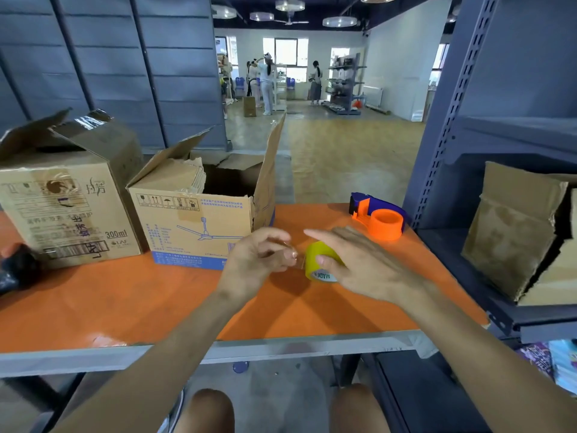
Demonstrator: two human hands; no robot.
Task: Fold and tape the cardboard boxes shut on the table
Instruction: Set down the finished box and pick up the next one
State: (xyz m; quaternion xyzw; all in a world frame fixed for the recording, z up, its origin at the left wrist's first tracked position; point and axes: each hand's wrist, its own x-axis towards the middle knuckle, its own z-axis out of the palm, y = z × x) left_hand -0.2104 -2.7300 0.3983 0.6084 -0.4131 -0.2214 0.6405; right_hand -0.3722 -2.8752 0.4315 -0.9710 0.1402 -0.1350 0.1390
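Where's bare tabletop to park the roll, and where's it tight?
Widest patch: the table front, between the fan box, the 300ml box and the near edge, left of the left hand. A smaller one between the fan box and the tape dispenser. Tight: the left end, by the black bag. The right hand holds the tape roll, the left pinches its end.

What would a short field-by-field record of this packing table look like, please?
Table: orange top
Fan-print box: on table, flaps open, untaped
Left box: on table, flaps open
Tape roll: yellow, held over the table
Left hand: appears to pinch the roll's loose end
Right hand: holds the roll
Dispenser: orange and blue, on table, untouched
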